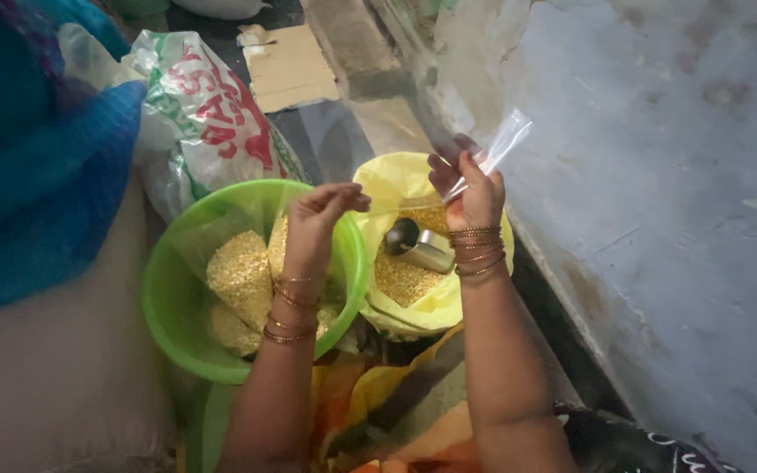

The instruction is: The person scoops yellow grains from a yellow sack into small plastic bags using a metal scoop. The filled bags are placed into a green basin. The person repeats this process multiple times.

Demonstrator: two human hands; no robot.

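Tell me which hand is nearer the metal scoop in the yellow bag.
Right. The right hand holds a clear plastic bag just above the metal scoop in the yellow bag. The left hand is farther off, over the green tub.

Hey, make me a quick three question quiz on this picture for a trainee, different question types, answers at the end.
1. True or false: the right hand pinches a clear plastic bag.
2. Multiple choice: where does the metal scoop lie? A) in the green tub B) on the grain in the yellow bag C) on the cardboard
3. Fill in: the filled packets of yellow grain sit in the ____ tub, under the left hand.

Key
1. True; it holds the bag up above the yellow bag.
2. B
3. green
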